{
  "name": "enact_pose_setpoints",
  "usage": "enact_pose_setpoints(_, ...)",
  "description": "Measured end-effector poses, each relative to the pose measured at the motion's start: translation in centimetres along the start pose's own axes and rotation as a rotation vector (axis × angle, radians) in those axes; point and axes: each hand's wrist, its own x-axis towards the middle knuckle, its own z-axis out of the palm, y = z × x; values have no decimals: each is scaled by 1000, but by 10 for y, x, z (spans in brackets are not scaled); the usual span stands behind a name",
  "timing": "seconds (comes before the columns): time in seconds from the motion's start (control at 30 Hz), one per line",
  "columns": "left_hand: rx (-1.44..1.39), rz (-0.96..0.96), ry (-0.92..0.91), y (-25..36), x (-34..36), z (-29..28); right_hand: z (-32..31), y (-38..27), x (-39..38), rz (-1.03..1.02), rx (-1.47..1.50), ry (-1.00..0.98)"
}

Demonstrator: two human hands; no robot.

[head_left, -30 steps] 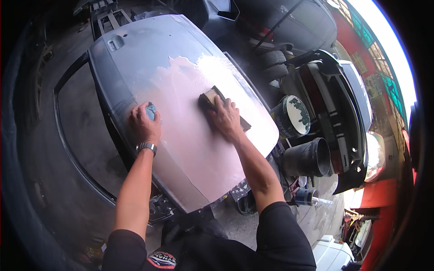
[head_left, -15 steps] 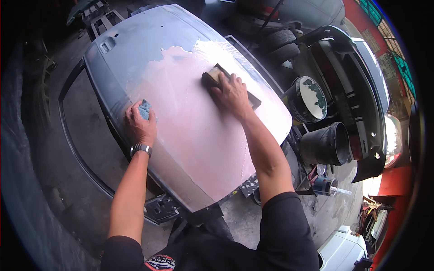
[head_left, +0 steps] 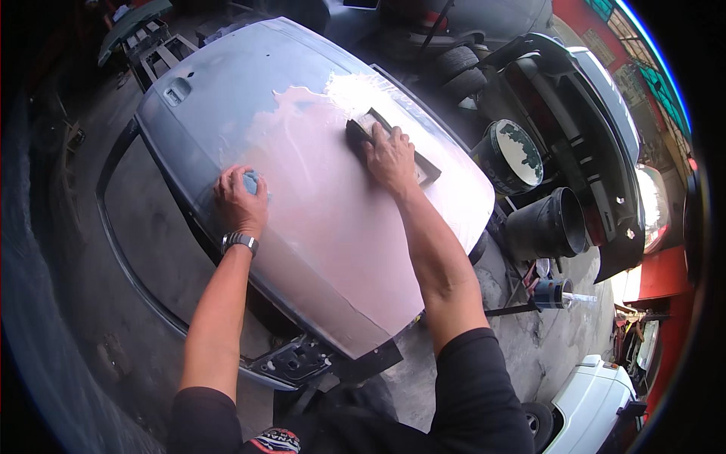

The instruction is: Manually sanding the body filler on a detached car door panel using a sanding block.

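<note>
A car door panel (head_left: 333, 265) lies flat before me, grey-blue at its far part, with pale pink and white filler over much of it. My left hand (head_left: 238, 200) rests near the panel's left side, fingers curled round a crumpled blue cloth or pad (head_left: 252, 181), which is partly hidden. My right hand (head_left: 392, 159) grips a long dark sanding block (head_left: 423, 166), pressed flat on the filler toward the right side, its fingertips over the block's lighter top.
A green-smeared white-lidded bucket (head_left: 514, 151), black bucket (head_left: 541, 223) and small can (head_left: 552, 295) stand right. Behind are a dark bumper (head_left: 605, 227), stacked tyres (head_left: 461, 79) and a car (head_left: 499, 15). A white vehicle (head_left: 582, 401) is lower right, a metal frame (head_left: 159, 57) top left.
My right hand and the block have slid slightly away from me and rightward on the filler. My left hand stays near the left side with the cloth. The whole view has shifted somewhat.
</note>
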Motion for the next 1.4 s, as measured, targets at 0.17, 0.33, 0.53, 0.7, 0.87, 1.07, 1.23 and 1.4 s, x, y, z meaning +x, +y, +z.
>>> enact_pose_setpoints(0.17, -32, -44, 6, -44, 27, 27, -43, -54, -124, -155, 1, -45)
enact_pose_setpoints(0.33, 19, -66, 21, -62, 46, 19, -56, -65, -176, -306, -23, -14)
enact_pose_setpoints(0.53, -61, -70, 19, -41, 48, 23, -19, 17, -4, -34, -136, -43)
enact_pose_setpoints(0.7, -74, -67, -7, -46, 45, 20, -24, -12, -28, 29, -61, -75)
enact_pose_setpoints(0.87, -13, -75, 16, -67, 49, 24, -50, -61, -192, -206, -85, -52)
enact_pose_setpoints(1.07, -71, -72, 9, -45, 49, 16, -52, 16, -77, -146, -89, -17)
enact_pose_setpoints(1.23, -73, -54, 6, -50, 39, 27, -23, 33, -13, 143, -104, -78)
enact_pose_setpoints(1.4, -3, -87, -22, -63, 47, 22, -56, -33, -163, -31, -45, -120)
